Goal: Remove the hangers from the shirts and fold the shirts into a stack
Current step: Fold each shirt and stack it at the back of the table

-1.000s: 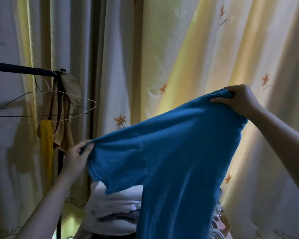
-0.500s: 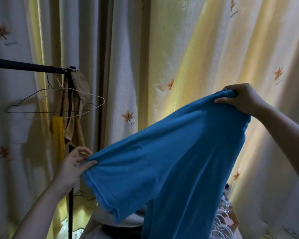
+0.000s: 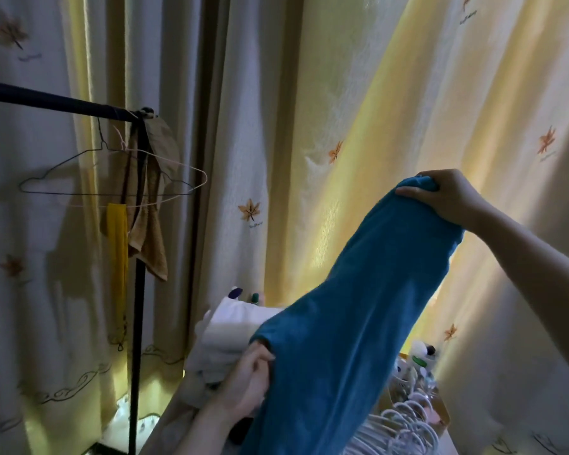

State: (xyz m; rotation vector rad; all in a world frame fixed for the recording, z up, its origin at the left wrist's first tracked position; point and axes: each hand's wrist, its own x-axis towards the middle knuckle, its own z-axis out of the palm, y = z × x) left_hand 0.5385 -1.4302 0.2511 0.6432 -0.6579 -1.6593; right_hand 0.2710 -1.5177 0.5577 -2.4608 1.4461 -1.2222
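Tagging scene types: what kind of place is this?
Likely a home bedroom or laundry corner: floor-length leaf-print curtains, a black clothes rack with wire hangers hooked on it, plus folded white clothes and a pile of white hangers.

One blue shirt (image 3: 358, 307). Two hands: left hand (image 3: 247, 382), right hand (image 3: 447, 195). At the right end of the rail (image 3: 46, 100), two of wire: dark hanger (image 3: 79, 193), pink hanger (image 3: 178, 164). One yellow cloth (image 3: 119, 244), one brown towel (image 3: 148, 231) there. White hangers (image 3: 404, 425) heaped, too tangled to count.

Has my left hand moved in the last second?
Yes. The left hand dropped and swung right, away from the rack pole, toward the folded white shirts.
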